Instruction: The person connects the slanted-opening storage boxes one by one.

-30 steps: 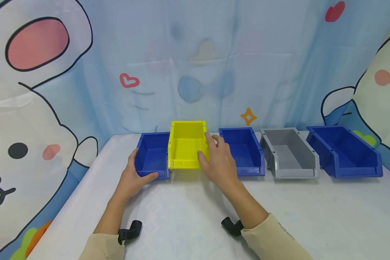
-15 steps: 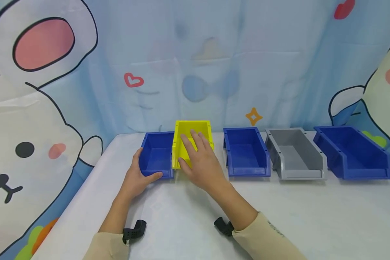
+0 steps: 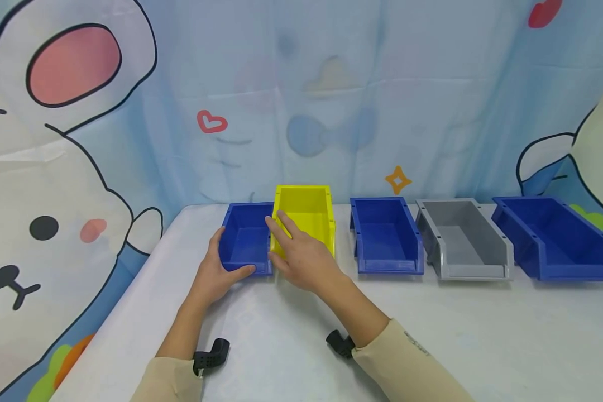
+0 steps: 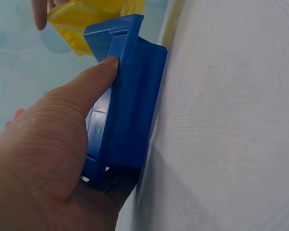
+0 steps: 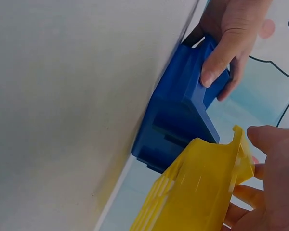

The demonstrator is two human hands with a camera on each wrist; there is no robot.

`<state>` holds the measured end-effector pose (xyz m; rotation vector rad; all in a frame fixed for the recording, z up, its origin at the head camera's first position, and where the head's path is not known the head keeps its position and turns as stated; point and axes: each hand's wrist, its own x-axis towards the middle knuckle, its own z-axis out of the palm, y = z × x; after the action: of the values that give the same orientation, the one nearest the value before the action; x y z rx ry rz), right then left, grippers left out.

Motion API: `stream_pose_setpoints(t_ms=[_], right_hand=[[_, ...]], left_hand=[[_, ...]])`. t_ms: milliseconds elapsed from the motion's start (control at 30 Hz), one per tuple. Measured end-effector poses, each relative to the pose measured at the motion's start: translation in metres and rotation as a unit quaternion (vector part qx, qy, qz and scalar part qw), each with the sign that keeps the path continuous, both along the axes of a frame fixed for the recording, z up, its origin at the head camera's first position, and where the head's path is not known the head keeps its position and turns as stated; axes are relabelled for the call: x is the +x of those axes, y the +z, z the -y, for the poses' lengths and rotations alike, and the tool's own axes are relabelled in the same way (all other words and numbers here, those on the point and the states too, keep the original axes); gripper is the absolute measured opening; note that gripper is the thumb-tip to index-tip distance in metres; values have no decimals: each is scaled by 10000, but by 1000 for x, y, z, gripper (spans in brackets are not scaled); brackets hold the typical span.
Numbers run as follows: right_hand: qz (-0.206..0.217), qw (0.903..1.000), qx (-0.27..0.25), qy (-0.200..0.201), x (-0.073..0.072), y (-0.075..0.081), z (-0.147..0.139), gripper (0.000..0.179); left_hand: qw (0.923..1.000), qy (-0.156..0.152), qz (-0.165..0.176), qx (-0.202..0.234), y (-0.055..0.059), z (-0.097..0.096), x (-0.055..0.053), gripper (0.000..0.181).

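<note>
Two open-fronted plastic bins stand side by side at the left of the row in the head view: a blue bin (image 3: 248, 237) and a yellow bin (image 3: 305, 200). My left hand (image 3: 212, 282) grips the blue bin, its thumb on the front lip and its fingers along the left side. My right hand (image 3: 309, 261) lies over the front of the yellow bin, with extended fingers reaching its left rim. In the right wrist view, the thumb is right at a front corner of the yellow bin (image 5: 195, 192), whose edge meets the blue bin (image 5: 183, 106).
To the right stand another blue bin (image 3: 388, 234), a grey bin (image 3: 457, 237) and a larger blue bin (image 3: 558, 240). All are on a white-covered table (image 3: 432, 335). A printed cartoon curtain (image 3: 331, 84) hangs behind it.
My right hand has left the yellow bin's right side and moved across to its left rim. The left hand keeps its grip on the blue bin. The head view has shifted slightly.
</note>
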<state>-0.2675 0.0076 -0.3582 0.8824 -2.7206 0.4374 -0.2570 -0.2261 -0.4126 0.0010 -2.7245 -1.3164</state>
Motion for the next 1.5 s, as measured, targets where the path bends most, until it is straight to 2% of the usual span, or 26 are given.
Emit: stream_pose_setpoints(t_ms=[400,600,1500], right_hand=[[-302,9990,114,293,-9,0,-4,67],[-200,9986,145,478,-11,2,-6,67],[216,9990,272,294,-9,0,-1,71]], left_hand=[[10000,32,37,-50,1,0,1,116],[10000,26,30,-48,1,-1,2,115],[10000,20,81,-36,2,0,3,115]])
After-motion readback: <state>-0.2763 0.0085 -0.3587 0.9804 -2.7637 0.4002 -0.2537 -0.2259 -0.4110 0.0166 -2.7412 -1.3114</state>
